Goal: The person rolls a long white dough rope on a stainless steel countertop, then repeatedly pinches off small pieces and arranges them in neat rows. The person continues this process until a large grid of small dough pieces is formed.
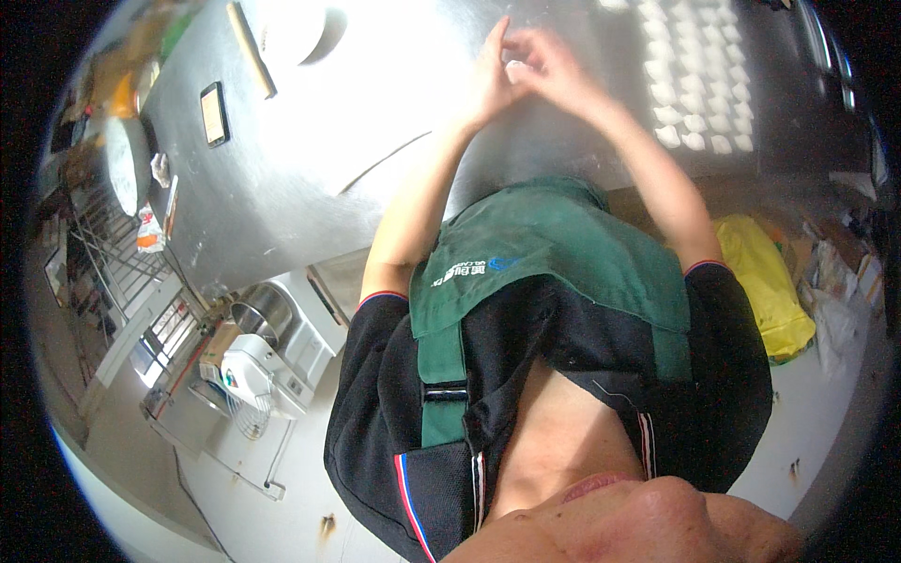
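Note:
My left hand and my right hand meet above the steel worktable. Between them shows a small white piece, probably dough, mostly covered by the fingers. The right fingers bend over it from the right, while the left hand cups it from the other side with one finger pointing up. Some blur and glare hide the exact grip. To the right of my hands, several small white dough pieces lie in rows on a dark surface.
At the table's left are a wooden rolling pin, a white bowl and a phone. A mixer with a steel bowl stands below left. A yellow bag sits on the right, beside plastic bags.

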A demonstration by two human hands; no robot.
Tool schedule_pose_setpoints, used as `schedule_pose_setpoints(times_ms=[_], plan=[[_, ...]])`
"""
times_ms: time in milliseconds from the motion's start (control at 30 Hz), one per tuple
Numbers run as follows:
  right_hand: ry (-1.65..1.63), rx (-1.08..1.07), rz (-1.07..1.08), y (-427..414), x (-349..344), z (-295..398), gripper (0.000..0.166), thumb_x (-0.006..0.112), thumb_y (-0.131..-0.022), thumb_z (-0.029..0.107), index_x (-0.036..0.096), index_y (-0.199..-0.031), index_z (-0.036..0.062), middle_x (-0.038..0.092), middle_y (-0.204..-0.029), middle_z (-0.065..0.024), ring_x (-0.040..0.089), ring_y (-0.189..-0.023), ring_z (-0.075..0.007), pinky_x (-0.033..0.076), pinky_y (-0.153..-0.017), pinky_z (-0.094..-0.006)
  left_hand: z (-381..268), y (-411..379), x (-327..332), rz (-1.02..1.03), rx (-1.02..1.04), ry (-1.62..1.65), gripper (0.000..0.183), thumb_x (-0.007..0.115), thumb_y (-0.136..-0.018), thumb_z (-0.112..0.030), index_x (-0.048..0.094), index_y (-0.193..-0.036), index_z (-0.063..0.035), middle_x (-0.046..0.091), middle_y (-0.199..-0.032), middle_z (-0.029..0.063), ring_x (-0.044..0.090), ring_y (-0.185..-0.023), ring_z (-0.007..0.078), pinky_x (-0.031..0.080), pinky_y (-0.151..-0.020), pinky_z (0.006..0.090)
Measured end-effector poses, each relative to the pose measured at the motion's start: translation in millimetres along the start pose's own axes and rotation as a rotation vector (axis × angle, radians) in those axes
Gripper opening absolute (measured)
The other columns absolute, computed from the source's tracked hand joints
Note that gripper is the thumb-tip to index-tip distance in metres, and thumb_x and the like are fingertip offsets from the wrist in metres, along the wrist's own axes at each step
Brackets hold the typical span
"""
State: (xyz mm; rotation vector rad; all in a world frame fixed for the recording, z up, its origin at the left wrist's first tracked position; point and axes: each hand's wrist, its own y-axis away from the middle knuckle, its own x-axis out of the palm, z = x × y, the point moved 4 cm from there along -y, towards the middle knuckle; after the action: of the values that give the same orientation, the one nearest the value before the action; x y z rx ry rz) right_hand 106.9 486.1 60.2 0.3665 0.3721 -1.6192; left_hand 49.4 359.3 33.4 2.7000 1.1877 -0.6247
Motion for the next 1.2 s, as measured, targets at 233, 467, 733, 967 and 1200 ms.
schedule_pose_setpoints(times_ms=[233,467,733,967,1200], plan=[[-0.181,0.145,-0.231,9,27,-24,0.029,0.066,-0.088,0.028,0.057,-0.105,0.0065,0.064,-0.095,-0.0137,0.065,-0.091,-0.028,0.051,-0.079,-0.039,5,3,-4,0.131,-0.137,-0.283,0.039,0.073,-0.076,-0.03,0.066,-0.097,0.0016,0.067,-0.085,0.0242,0.068,-0.082,0.0363,0.053,-0.071,0.043],[0.219,-0.183,-0.263,3,29,13,0.025,0.065,-0.087,0.03,0.057,-0.097,0.009,0.06,-0.099,-0.0104,0.064,-0.085,-0.0353,0.053,-0.07,-0.0419,18,7,-2,0.022,-0.091,-0.216,0.03,0.072,-0.077,-0.026,0.068,-0.084,0.0026,0.065,-0.071,0.0237,0.068,-0.068,0.0357,0.053,-0.061,0.0408],[0.216,-0.212,-0.481,-8,25,9,0.024,0.066,-0.085,0.03,0.055,-0.085,0.0087,0.063,-0.084,-0.0106,0.064,-0.074,-0.0348,0.052,-0.061,-0.0422,-3,8,-13,0.006,-0.102,0.05,0.022,0.075,-0.079,-0.02,0.063,-0.083,-0.0014,0.062,-0.07,0.0007,0.054,-0.07,0.0069,0.049,-0.062,0.0287],[0.378,0.035,-0.543,7,-56,-49,0.027,0.058,-0.092,0.035,0.054,-0.087,0.0078,0.062,-0.087,-0.0161,0.063,-0.08,-0.0377,0.05,-0.064,-0.0472,1,3,-21,0.097,-0.173,0.187,0.029,0.084,-0.073,-0.029,0.068,-0.08,-0.0057,0.067,-0.076,0.0029,0.062,-0.074,0.0106,0.051,-0.067,0.0269],[0.663,0.141,-0.2,119,-42,-65,0.019,0.056,-0.093,0.029,0.053,-0.098,0.0117,0.062,-0.093,-0.0131,0.063,-0.083,-0.036,0.051,-0.07,-0.0473,0,16,-12,0.019,-0.23,0.15,0.054,0.082,-0.074,-0.039,0.066,-0.109,-0.0012,0.069,-0.089,0.0098,0.065,-0.081,0.0172,0.053,-0.075,0.0327]])
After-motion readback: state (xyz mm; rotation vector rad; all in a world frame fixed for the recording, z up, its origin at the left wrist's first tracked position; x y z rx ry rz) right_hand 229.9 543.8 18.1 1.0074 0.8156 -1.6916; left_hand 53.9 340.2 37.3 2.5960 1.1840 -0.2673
